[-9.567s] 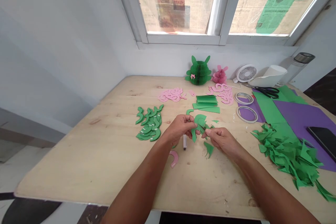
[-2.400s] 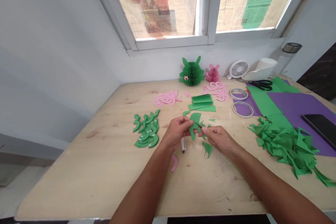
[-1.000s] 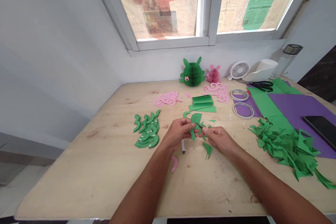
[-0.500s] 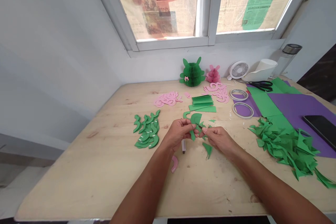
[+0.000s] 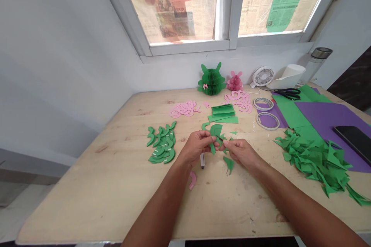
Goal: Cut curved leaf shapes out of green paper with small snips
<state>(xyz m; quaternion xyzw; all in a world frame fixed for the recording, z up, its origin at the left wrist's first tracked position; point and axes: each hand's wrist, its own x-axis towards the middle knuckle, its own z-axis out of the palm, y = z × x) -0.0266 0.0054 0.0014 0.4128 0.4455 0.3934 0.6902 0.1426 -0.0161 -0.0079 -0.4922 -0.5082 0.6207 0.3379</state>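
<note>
My left hand (image 5: 197,147) and my right hand (image 5: 241,152) meet above the middle of the wooden table (image 5: 101,185), pinching a curved green paper piece (image 5: 216,133) between them. A thin dark line shows at the right hand's fingertips, too small to name. Below the hands lie a small white stick with a dark end (image 5: 202,161), a green paper scrap (image 5: 228,164) and a pink paper arc (image 5: 192,181). Left of my left hand lies a heap of green paper crescents (image 5: 161,144) with white marks.
Pink paper crescents (image 5: 184,109) and stacked green strips (image 5: 223,111) lie ahead. Two tape rolls (image 5: 263,104), black scissors (image 5: 285,93), a purple sheet (image 5: 327,117), green scraps (image 5: 314,162) and a phone (image 5: 355,142) are right. Green and pink paper figures (image 5: 211,81) stand by the wall.
My hands and the green piece have barely moved. The view has turned slightly right since the oldest frame.
</note>
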